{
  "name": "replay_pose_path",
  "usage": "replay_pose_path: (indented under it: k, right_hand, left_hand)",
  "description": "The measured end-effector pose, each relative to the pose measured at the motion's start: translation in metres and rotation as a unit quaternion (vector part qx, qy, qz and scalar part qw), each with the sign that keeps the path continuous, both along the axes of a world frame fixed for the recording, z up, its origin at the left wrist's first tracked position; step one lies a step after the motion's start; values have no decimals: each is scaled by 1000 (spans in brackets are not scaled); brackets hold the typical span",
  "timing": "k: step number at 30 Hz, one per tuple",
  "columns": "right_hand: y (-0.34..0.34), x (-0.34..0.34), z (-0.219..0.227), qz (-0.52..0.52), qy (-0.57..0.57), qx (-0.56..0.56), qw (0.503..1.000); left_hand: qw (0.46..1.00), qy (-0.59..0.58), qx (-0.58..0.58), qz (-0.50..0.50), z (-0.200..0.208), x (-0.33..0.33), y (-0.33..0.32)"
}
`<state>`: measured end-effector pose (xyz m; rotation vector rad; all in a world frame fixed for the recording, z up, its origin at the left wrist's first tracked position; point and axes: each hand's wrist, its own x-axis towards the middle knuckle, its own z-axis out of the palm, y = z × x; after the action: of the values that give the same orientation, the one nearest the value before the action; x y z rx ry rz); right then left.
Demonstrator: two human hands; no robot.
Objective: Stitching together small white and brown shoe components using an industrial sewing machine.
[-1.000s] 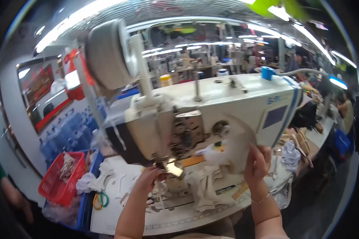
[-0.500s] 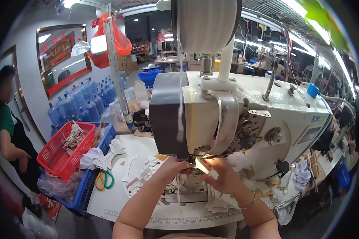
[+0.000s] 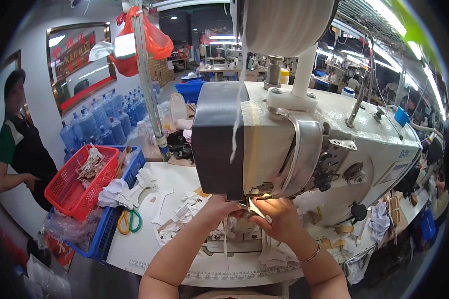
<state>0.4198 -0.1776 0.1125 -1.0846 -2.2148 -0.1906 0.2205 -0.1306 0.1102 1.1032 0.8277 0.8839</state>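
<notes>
Left hand (image 3: 218,212): fingers bunched at left edge of pale piece (image 3: 256,208); pinch cannot be told. Piece lies between the hands, under the sewing machine (image 3: 272,137) head, long axis sloping upper left to lower right. Right hand (image 3: 283,219) nearer, thumb apart from forefinger; grip unclear. Writing: red characters, wall frame (image 3: 52,82); markings, ruler strip (image 3: 204,274) on table (image 3: 177,175); blue lettering, machine.

The top edge cuts off the white reel (image 3: 287,25), the right hand (image 3: 281,219) covers part of the pale piece (image 3: 257,210), whatever the left hand (image 3: 218,209) touches is unclear, and the upper-right green shape (image 3: 391,16) is blurred
</notes>
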Motion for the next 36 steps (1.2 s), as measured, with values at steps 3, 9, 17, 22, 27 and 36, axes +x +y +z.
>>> replay_pose_path:
  k: [3,9,17,22,27,36]
  right_hand:
    - [0,-2,3,-8,-12,-6,1000]
    - [-2,-4,1,-18,1,1,1000]
    - [0,-11,-3,-35,-2,37,999]
    - [3,-21,-9,-40,13,6,999]
    - [-8,4,-9,-84,38,45,995]
    - [-73,176,-5,-296,371,400,784]
  left_hand:
    - [1000,8,11,2,-4,-2,3]
    - [999,-27,21,-31,-9,-2,8]
    - [999,-28,31,-13,-10,-2,10]
    - [999,-41,33,-14,-9,-11,13]
    - [994,105,-4,4,20,19,1]
    - [994,-5,28,107,-31,1,16]
